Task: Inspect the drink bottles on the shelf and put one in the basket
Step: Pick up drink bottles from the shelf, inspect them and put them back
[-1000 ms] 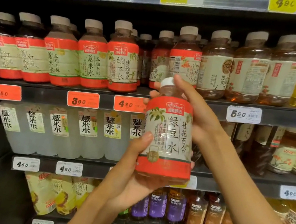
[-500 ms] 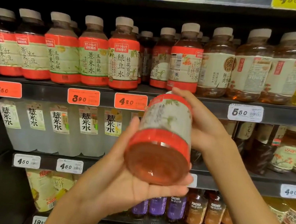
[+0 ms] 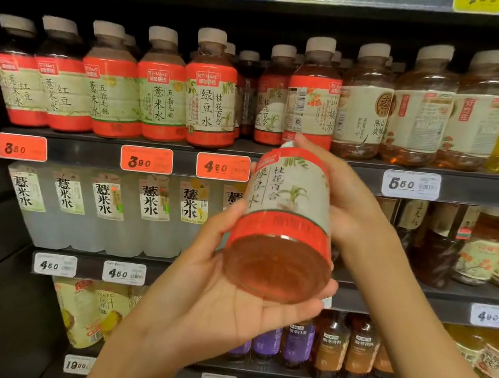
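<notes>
The red-labelled bottle (image 3: 283,226) is cradled from below in the curled left hand (image 3: 224,308) and gripped near its cap by the right hand (image 3: 337,198), tilted base-forward, seemingly so the bottom can be inspected, before the shelf (image 3: 468,186) of matching bottles; no basket is seen.
</notes>
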Demonstrator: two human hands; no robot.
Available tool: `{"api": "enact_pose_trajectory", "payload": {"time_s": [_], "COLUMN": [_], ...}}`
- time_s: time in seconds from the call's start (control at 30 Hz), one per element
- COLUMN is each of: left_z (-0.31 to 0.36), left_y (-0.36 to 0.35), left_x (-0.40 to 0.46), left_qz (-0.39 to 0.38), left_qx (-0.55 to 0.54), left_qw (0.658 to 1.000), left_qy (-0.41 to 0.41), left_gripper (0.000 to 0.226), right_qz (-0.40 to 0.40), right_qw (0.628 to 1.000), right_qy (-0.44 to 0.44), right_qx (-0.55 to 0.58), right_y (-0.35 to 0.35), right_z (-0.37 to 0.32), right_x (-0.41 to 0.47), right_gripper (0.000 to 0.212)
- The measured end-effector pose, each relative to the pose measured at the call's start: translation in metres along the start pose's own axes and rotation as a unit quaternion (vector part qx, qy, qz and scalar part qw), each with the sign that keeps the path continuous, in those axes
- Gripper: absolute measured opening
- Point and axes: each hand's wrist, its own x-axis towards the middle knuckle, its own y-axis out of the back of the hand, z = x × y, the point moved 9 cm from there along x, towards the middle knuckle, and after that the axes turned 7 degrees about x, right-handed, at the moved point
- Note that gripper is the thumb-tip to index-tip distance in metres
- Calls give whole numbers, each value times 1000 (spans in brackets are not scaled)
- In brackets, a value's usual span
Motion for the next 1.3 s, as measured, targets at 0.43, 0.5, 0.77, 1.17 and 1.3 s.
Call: {"api": "enact_pose_trajectory", "payload": {"time_s": [0.43, 0.5, 0.77, 1.17, 1.3], "left_z": [24, 25, 49, 73, 73], "left_y": [38, 42, 58, 51, 57], "left_x": [1, 4, -1, 5, 7], "left_qz": [207, 218, 309, 282, 270], "left_qx": [489, 520, 568, 607, 610], "left_qw": [838, 810, 702, 643, 651], "left_qy": [-128, -162, -298, -372, -363], "left_gripper": [86, 70, 87, 91, 92], "right_qz": [-62, -58, -48, -129, -156], "right_qw": [950, 937, 884, 809, 800], "right_qy": [247, 269, 277, 407, 417], "right_qx": [-178, -214, -373, -405, -402], "right_y": [-28, -30, -26, -53, -58], "right_z": [-59, -59, -38, -33, -33], "right_x": [-34, -39, -62, -88, -89], "right_gripper": [20, 26, 48, 48, 50]}}
